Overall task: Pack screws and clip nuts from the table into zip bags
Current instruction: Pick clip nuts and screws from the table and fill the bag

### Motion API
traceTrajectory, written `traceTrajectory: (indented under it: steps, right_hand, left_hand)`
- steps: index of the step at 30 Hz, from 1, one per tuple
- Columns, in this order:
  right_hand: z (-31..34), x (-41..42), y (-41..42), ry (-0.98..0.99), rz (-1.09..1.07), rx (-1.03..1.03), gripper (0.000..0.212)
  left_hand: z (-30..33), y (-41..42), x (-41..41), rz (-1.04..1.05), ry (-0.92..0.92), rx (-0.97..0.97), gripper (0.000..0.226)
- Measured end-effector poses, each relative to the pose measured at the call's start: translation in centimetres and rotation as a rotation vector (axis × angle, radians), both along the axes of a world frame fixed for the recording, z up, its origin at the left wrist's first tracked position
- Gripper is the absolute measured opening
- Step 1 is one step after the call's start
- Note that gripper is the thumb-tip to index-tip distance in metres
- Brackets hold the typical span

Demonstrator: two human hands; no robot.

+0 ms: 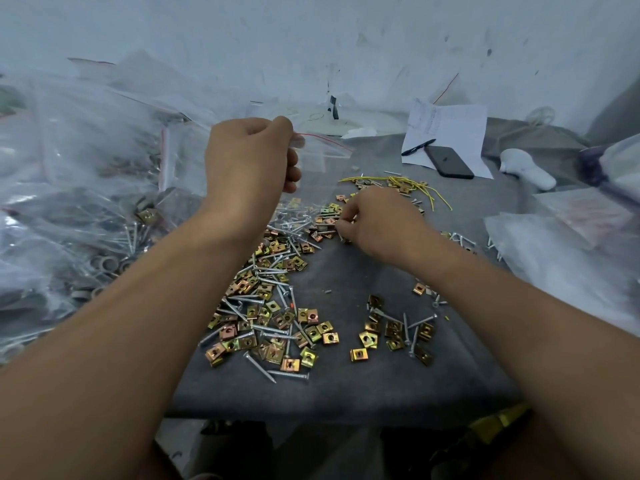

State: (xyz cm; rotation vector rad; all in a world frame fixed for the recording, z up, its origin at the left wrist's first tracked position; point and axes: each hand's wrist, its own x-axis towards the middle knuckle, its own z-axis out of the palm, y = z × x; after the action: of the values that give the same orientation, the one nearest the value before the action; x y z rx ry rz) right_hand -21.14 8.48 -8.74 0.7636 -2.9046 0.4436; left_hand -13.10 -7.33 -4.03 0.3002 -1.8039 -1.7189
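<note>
Now left hand fingers pinch one zip bag; right hand fingers pinch one screw.

Both bare forearms reach forward from the lower corners. The left hand is raised, its back to the camera, fingers curled with thumb and forefinger pinched together at the top. The right hand sits lower and further right, knuckles up, its fingertips bunched and pointing down-left.
</note>
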Motion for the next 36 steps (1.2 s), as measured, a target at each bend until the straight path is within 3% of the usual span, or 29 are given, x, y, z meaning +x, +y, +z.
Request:
traceTrajectory:
  steps: [2,7,9,18,20,21,24,25,28,36]
  right_hand:
    - [0.4,-0.3,0.3,-0.139,-0.001,-0.175,0.024]
    - [2.4,-0.2,1.2,-0.794,-0.011,-0.975,0.022]
    - [2.9,0.3,2.0,-0.954,0.060,-1.124,0.023]
    - [4.8,1.4,5.1,-1.062,0.194,-1.434,0.021]
    - [5.0,1.7,5.4,-0.960,0.204,-1.385,0.021]
    - [5.1,1.9,5.6,-0.816,0.194,-1.271,0.021]
    - [5.5,2.6,5.7,-0.178,0.162,-0.640,0.017]
    - [5.6,2.9,5.5,-0.054,0.181,-0.514,0.015]
    - [6.3,4.1,4.6,0.086,0.222,-0.425,0.014]
    - [7.5,4.4,2.9,0.257,0.223,-0.100,0.019]
  left_hand:
    - [0.0,0.0,0.0,-0.004,-0.001,0.006,0.026]
    - [0.0,-0.3,0.0,-0.008,0.009,0.030,0.027]
    - [0.0,-0.4,0.0,-0.014,0.005,0.028,0.027]
    - [-0.6,0.3,-0.1,-0.085,-0.026,-0.103,0.027]
    - [-0.5,0.8,0.1,-0.102,-0.024,-0.164,0.027]
    - [-0.5,1.1,0.1,-0.117,-0.028,-0.192,0.027]
    - [-0.5,1.9,0.3,-0.154,-0.044,-0.278,0.026]
    - [-0.5,2.1,0.3,-0.148,-0.042,-0.331,0.026]
    - [-0.3,2.8,0.4,-0.114,-0.010,-0.491,0.024]
    - [-0.4,2.2,0.1,-0.260,-0.018,-0.227,0.025]
